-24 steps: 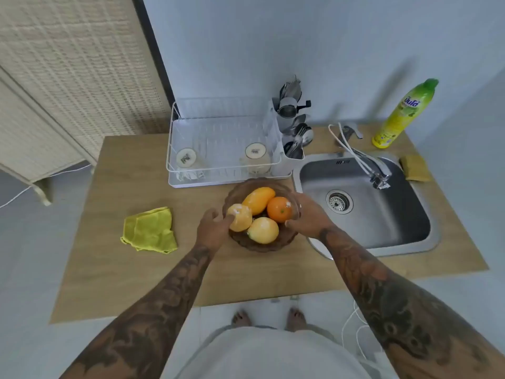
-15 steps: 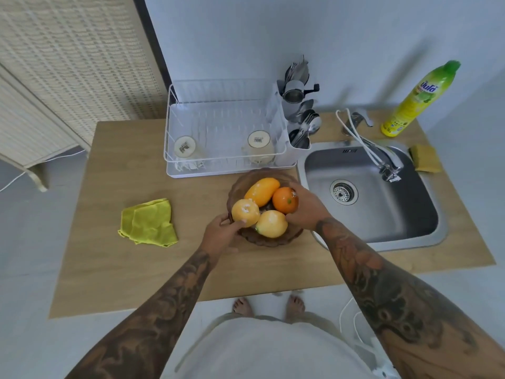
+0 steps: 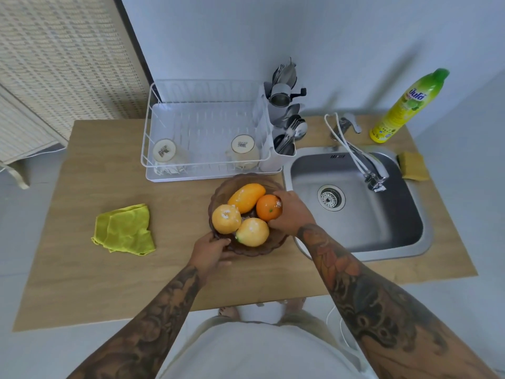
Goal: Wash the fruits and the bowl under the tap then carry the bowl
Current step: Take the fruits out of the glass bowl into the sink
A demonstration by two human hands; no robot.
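Now L hand [image 3: 211, 251] grips bowl [image 3: 247, 250] rim; R hand [image 3: 291, 212] curls round orange [image 3: 267, 207], 3 other fruits beside.

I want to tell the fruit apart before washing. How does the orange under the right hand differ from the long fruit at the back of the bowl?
The orange is round and deep orange; the long fruit is oval and yellower. The right hand grips the orange; nothing touches the long fruit. Both lie in the brown bowl, flecked with white.
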